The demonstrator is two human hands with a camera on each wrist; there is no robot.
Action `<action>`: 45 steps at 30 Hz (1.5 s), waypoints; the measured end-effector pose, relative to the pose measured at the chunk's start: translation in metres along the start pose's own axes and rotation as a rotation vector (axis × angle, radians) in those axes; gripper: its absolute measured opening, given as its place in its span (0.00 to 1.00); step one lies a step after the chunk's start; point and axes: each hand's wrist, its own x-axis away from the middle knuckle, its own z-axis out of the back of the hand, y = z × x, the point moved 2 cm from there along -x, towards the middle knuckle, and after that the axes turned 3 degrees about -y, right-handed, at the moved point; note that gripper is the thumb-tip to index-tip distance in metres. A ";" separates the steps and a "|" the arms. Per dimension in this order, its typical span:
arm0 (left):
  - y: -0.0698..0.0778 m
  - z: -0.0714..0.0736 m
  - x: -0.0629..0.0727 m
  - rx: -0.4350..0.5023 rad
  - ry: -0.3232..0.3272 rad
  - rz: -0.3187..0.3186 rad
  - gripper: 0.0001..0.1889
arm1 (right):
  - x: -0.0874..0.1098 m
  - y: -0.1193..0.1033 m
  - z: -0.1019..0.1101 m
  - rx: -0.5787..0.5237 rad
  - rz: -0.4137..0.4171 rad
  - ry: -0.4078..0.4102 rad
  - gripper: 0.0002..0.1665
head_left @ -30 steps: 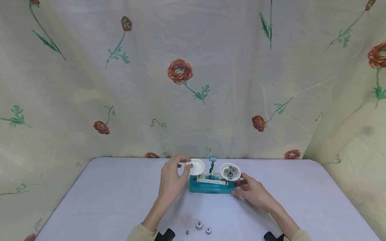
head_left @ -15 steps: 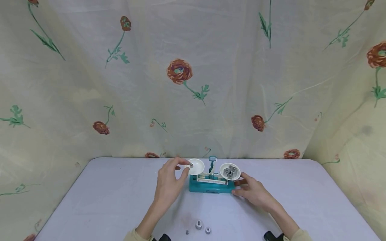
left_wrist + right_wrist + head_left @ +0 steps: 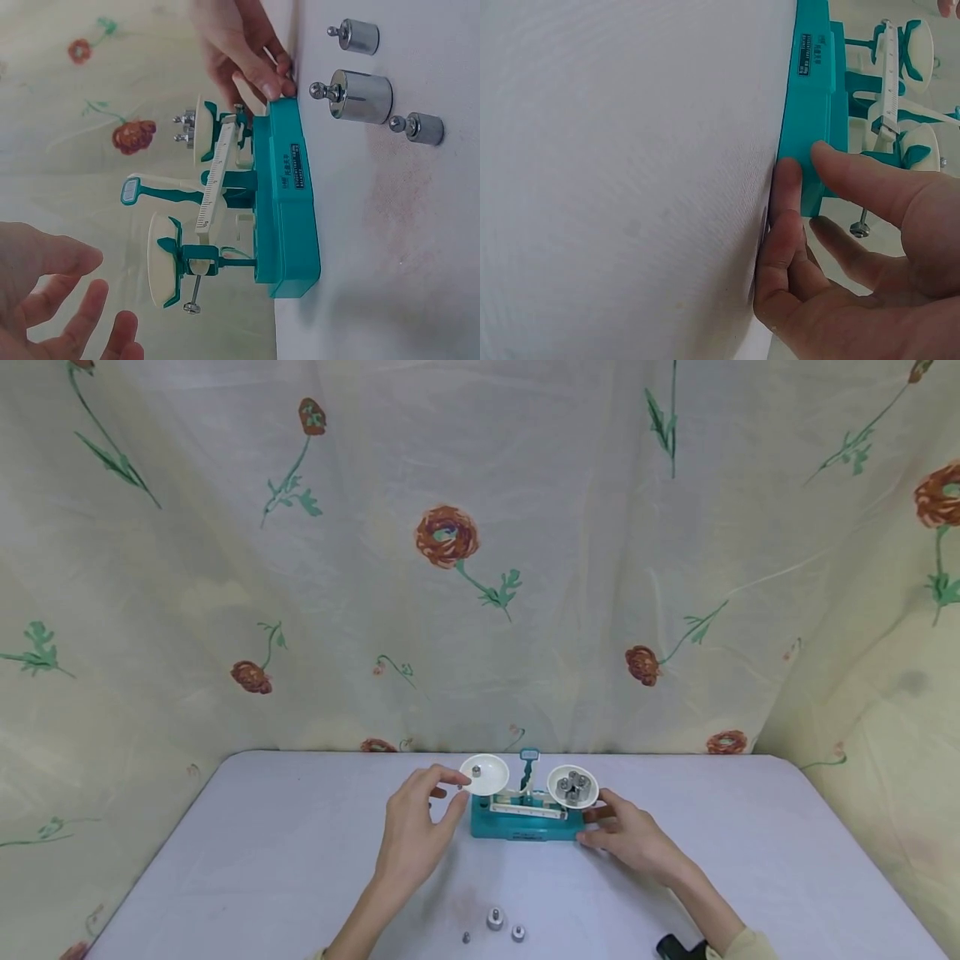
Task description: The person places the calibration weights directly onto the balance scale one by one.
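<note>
A teal balance scale [image 3: 527,829] with two white pans stands on the table. Its left pan [image 3: 492,778] carries one small metal weight [image 3: 476,771], and several metal weights [image 3: 573,787] crowd the right pan [image 3: 553,795]. My left hand [image 3: 412,831] hovers beside the left pan, thumb and fingers apart with nothing between them; the left wrist view shows that gap too. At the scale's right end, my right hand [image 3: 862,247] grips the base [image 3: 814,120], thumb on top and fingers curled against its end and lower edge.
Three loose metal weights rest on the white cloth nearer to me: a large one [image 3: 495,919], a medium one [image 3: 518,933] and a small one [image 3: 467,937]. A flowered curtain [image 3: 570,568] hangs behind the table [image 3: 285,860].
My left fingertips have come away from the small weight, which now sits in the left pan. That hand has shifted left and toward me. My right hand stays on the base.
</note>
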 end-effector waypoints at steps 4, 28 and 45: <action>-0.001 0.001 0.002 0.014 -0.010 -0.003 0.08 | 0.000 0.000 0.000 0.002 -0.003 0.000 0.48; -0.019 -0.004 0.005 0.088 -0.315 0.013 0.09 | -0.001 0.000 0.003 0.015 0.013 -0.004 0.44; -0.026 -0.014 0.011 0.123 -0.631 -0.071 0.12 | -0.001 0.001 0.001 0.007 0.004 -0.010 0.48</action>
